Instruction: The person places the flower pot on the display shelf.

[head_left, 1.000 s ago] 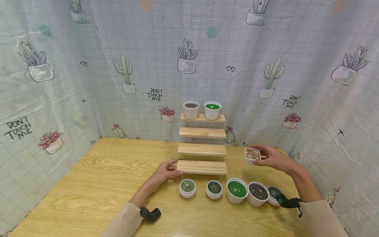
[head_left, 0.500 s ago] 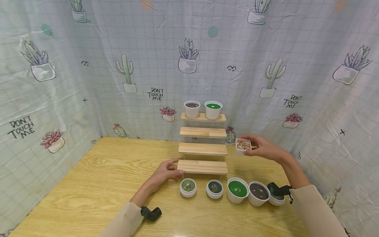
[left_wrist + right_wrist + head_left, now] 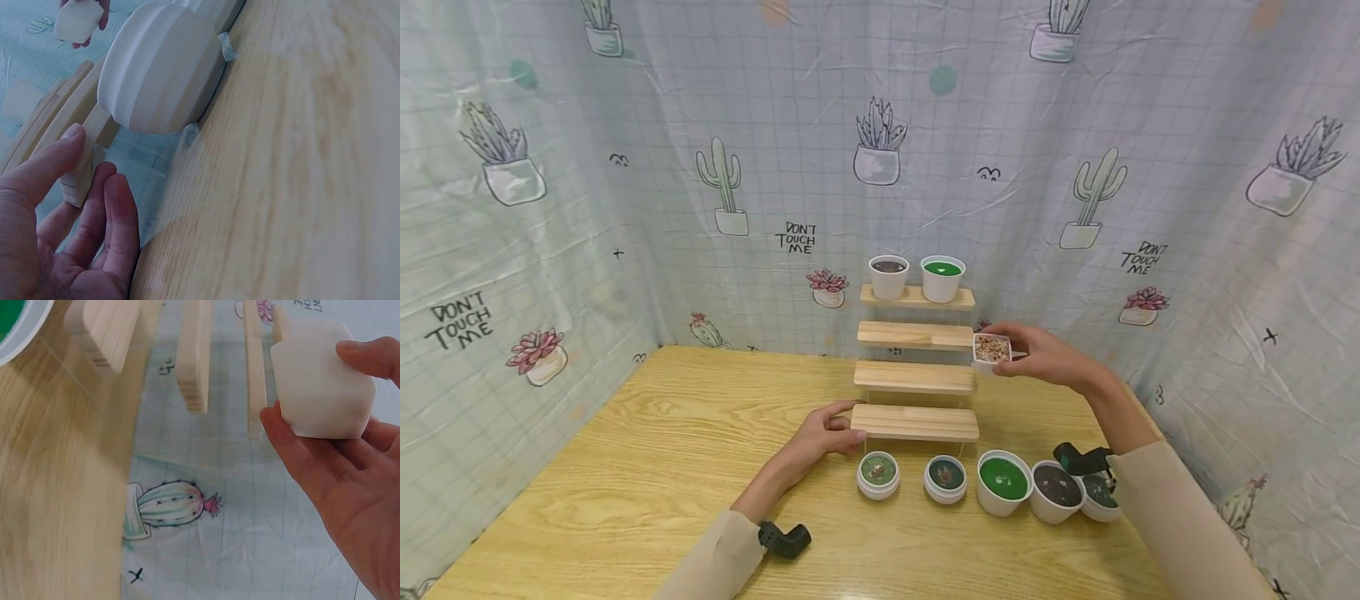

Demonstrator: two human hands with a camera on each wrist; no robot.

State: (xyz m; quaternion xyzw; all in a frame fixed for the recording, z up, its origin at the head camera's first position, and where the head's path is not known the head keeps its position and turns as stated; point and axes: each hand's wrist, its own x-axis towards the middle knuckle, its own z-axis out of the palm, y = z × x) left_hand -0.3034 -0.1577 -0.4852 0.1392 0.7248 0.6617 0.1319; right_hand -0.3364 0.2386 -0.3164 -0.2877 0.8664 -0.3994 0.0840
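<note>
In the head view my right hand [image 3: 1048,354] grips a small white squarish pot [image 3: 984,365], its top covered with brown and pink granules. It is in the air at the right end of the stand's second board from the top. The right wrist view shows the thumb on one side of the white pot [image 3: 325,381] and the fingers on the other. My left hand [image 3: 816,437] holds the left end of the lowest board [image 3: 917,423] of a stepped wooden display stand. The left wrist view has the thumb [image 3: 53,159] over the board's end and curled fingers beneath it.
On the top board stand a brown-filled white cup [image 3: 889,279] and a green-filled one [image 3: 942,281]. Before the stand are two low round pots [image 3: 877,487] [image 3: 945,489], a green-filled cup [image 3: 1000,502], a dark-filled cup [image 3: 1054,508] and another low pot [image 3: 1101,504]. A patterned curtain [image 3: 775,125] surrounds the table.
My right hand has carried the white pot leftward and up, from right of the stand to the boards' right end. The left hand keeps its hold on the lowest board.
</note>
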